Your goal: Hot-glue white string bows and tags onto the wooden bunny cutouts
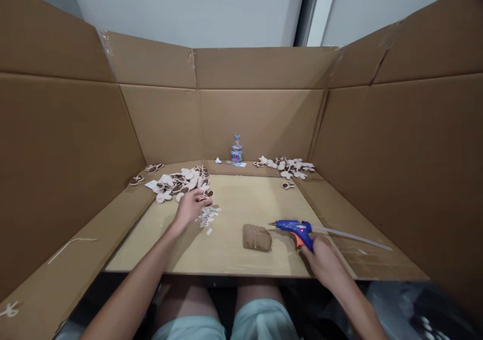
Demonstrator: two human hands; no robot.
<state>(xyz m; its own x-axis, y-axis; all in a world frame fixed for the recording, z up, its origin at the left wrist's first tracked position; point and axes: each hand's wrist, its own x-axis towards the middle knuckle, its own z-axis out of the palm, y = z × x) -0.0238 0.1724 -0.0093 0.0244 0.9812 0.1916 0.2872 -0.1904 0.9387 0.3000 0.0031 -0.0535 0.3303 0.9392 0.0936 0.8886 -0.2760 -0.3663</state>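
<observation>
My left hand is at the near edge of a pile of flat, bunny-shaped pieces, white and brown with pale cord. Its thumb and fingers close around one brown piece with a pale cord outline. Just below lie small white tabs in a loose heap. My right hand grips a blue glue gun with an orange trigger, its nozzle pointing left. A clear glue stick sticks out of the gun's back. Close to the nozzle rests a brown, block-like lump.
Cardboard walls enclose the work board on the left, back and right. A small water bottle stands at the back. More bunny-shaped pieces are heaped at the back right, with a single piece in front. White cord lies left.
</observation>
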